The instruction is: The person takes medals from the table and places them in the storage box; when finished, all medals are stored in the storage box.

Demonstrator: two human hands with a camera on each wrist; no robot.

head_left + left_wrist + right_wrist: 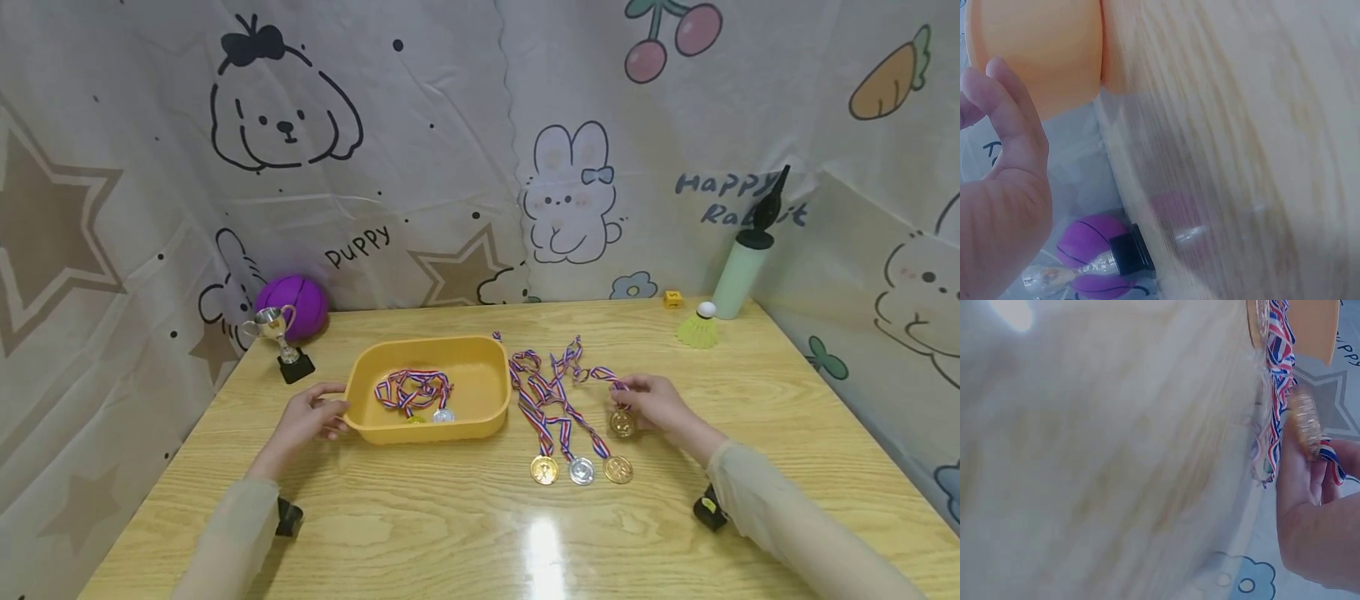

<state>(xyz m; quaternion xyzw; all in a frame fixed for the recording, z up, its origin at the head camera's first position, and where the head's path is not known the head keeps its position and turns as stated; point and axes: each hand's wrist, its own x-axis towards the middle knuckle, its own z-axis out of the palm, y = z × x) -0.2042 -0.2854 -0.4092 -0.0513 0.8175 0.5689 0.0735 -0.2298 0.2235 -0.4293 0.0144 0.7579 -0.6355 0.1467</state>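
At the left end of a yellow plastic basin point(431, 432), my left hand point(303, 417) holds the rim with thumb and fingers. Inside lie a silver medal point(443, 414) and a gold one point(416, 419), with tangled striped ribbons. My right hand point(658, 404) grips the red, white and blue ribbon of a gold-coloured medal point(622, 422), which hangs just beneath the fingers; the right wrist view shows that medal point(1305, 422) edge-on. Left of this hand, a gold medal point(543, 470), a silver medal point(581, 471) and a bronze-toned medal point(618, 469) lie in a row, ribbons stretching back.
A small trophy cup point(279, 333) and a purple ball point(300, 304) stand at the back left. At the back right are a yellow shuttlecock point(699, 327), a small yellow cube point(672, 299) and a pale green hand pump point(741, 275). A printed cloth hangs behind the wooden table point(450, 525).
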